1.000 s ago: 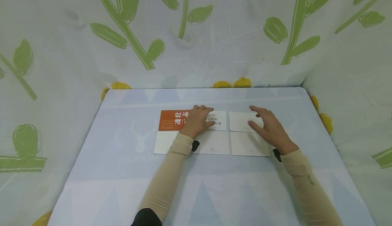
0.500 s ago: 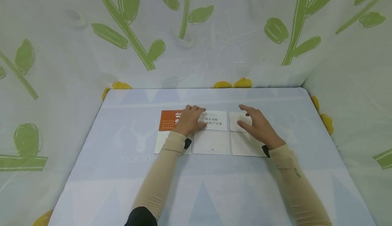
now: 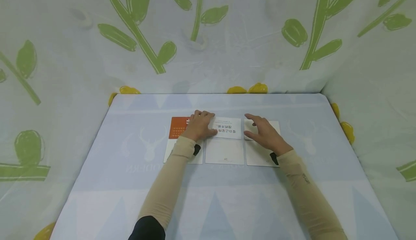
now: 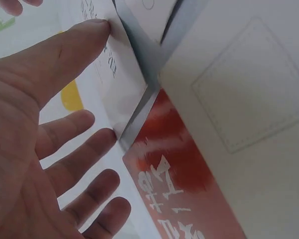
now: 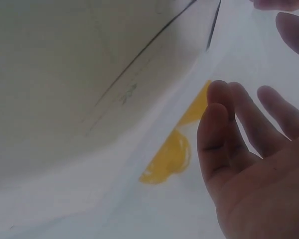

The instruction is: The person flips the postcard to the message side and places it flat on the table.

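Several flat cards lie on the table in two rows of three. The far row holds an orange card (image 3: pixel 178 127) with white characters, a white card (image 3: pixel 226 128) with printed text, and a plain white card (image 3: pixel 274 125). My left hand (image 3: pixel 199 127) is over the orange card's right part, fingers spread; in the left wrist view its thumb overlaps the printed card. Over the right-hand cards, my right hand (image 3: pixel 266 133) hovers with fingers loosely bent and nothing between them. The near row shows white cards at left (image 3: pixel 170 149), middle (image 3: pixel 224 152) and right (image 3: pixel 258 155).
The pale blue patterned tabletop (image 3: pixel 214 204) extends around the cards. A white cloth (image 3: pixel 227 56) with green leaves and yellow flowers hangs behind the table and at both sides.
Both hands have moved left. My left hand now uncovers more of the printed white card and covers more of the orange one; the right hand has shifted left across the plain cards.
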Motion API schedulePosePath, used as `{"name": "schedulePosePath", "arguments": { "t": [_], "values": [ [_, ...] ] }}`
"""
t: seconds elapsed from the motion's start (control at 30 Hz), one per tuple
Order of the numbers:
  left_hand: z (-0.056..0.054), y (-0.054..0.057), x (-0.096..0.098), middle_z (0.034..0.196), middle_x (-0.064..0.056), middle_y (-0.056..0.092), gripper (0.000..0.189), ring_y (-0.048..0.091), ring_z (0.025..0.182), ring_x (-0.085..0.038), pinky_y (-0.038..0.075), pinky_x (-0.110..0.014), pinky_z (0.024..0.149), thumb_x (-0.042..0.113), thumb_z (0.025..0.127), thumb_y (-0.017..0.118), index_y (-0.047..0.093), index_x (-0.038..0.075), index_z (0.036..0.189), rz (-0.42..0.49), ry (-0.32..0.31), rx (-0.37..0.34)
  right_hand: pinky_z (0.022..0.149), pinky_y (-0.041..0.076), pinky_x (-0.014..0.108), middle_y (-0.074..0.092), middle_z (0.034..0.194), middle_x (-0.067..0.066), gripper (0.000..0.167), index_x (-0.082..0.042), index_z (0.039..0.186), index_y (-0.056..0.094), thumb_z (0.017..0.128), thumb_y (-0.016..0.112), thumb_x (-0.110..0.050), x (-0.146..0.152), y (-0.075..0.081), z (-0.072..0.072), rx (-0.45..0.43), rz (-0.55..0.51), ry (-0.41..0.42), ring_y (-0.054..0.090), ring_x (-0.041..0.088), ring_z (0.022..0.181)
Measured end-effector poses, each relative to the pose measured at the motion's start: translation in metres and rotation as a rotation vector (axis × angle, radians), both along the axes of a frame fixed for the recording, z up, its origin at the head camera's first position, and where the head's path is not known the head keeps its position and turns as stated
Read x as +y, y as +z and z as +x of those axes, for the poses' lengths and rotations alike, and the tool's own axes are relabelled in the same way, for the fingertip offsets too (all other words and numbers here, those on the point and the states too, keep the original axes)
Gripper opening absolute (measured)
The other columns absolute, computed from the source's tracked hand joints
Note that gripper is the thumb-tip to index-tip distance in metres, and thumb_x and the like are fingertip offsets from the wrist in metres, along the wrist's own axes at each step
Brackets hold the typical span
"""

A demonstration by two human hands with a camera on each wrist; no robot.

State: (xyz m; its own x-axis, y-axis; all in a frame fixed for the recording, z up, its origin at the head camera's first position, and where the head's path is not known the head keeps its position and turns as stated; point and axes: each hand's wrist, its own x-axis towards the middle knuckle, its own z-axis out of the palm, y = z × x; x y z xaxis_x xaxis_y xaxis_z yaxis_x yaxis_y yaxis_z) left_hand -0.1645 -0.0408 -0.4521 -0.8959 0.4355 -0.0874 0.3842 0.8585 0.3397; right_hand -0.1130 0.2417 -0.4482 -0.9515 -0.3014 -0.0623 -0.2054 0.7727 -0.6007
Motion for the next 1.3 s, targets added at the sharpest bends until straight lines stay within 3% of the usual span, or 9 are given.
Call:
{"name": "schedulePosePath", "arguments": {
  "t": [0.23, 0.63, 0.97, 1.3],
  "values": [
    [-0.001, 0.001, 0.002, 0.145, -0.009, 0.054, 0.074, 0.042, 0.130, -0.035, 0.034, -0.049, 0.109, 0.043, 0.087, 0.079, 0.052, 0.011, 0.148, -0.029, 0.014, 0.001, 0.102, 0.044, 0.053, 0.044, 0.153, 0.019, 0.077, -0.008, 0.157, 0.034, 0.094, 0.074, -0.027, -0.015, 0.005, -0.010, -0.067, 0.022, -0.001, 0.051, 0.038, 0.122],
    [-0.005, -0.001, 0.006, 0.143, -0.007, 0.054, 0.076, 0.042, 0.126, -0.032, 0.035, -0.047, 0.107, 0.047, 0.086, 0.079, 0.052, 0.013, 0.148, -0.081, 0.045, -0.010, 0.113, 0.034, 0.055, 0.038, 0.155, 0.022, 0.080, -0.007, 0.157, 0.035, 0.092, 0.077, -0.027, -0.035, 0.007, -0.027, -0.109, 0.114, -0.003, 0.038, 0.041, 0.138],
    [-0.004, 0.001, 0.007, 0.142, -0.007, 0.054, 0.077, 0.042, 0.124, -0.032, 0.035, -0.047, 0.105, 0.047, 0.084, 0.080, 0.052, 0.014, 0.148, -0.091, 0.048, -0.005, 0.112, 0.036, 0.055, 0.042, 0.151, 0.025, 0.076, -0.004, 0.153, 0.041, 0.090, 0.078, -0.026, -0.042, 0.004, -0.034, -0.139, 0.161, 0.004, 0.044, 0.041, 0.134],
    [-0.003, 0.000, 0.006, 0.142, -0.007, 0.053, 0.076, 0.041, 0.125, -0.033, 0.035, -0.048, 0.106, 0.050, 0.085, 0.078, 0.053, 0.014, 0.146, -0.114, 0.060, 0.004, 0.111, 0.038, 0.054, 0.043, 0.148, 0.025, 0.072, -0.005, 0.152, 0.043, 0.092, 0.076, -0.027, -0.041, 0.002, -0.038, -0.139, 0.135, -0.009, 0.048, 0.038, 0.129]
  ]
}}
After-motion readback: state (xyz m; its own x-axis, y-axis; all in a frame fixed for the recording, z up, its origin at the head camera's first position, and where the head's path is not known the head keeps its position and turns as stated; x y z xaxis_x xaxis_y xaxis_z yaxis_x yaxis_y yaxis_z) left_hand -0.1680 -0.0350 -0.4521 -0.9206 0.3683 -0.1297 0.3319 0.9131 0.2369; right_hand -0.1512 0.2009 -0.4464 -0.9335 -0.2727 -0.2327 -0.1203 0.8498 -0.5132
